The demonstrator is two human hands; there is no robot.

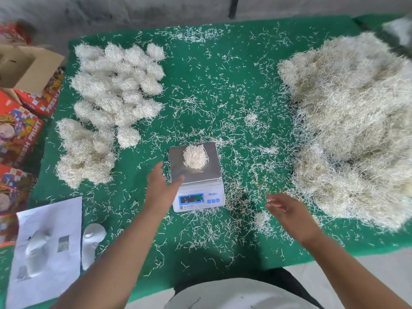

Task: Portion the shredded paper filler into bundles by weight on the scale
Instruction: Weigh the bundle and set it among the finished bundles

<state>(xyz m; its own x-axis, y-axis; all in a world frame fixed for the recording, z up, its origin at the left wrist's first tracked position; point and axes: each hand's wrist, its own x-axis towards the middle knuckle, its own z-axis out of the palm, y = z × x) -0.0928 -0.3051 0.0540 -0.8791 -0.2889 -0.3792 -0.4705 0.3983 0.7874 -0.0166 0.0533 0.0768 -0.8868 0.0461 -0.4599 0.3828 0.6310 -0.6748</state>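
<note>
Here, a small round bundle of off-white shredded paper point(195, 157) is sitting on the steel platform of a white digital scale point(197, 177) at the centre of the frame, on a table covered in green felt point(223, 85). The left hand point(161, 186) is reaching in with its fingers straight and relaxed, its thumb lying at the platform's near left corner, and it is holding nothing. The right hand point(289, 211) is hovering at the lower right of the scale, fingers loosely spread and blurred, also gripping nothing. A large loose heap of shredded paper filler point(347, 126) is filling the right side of the frame, while many finished bundles point(116, 85) are lying grouped at the upper left. Stray strands are lying scattered across the felt. Red printed fruit boxes point(20, 134) are standing along the left edge, and a white printed sheet point(46, 248) is lying at the lower left.
</note>
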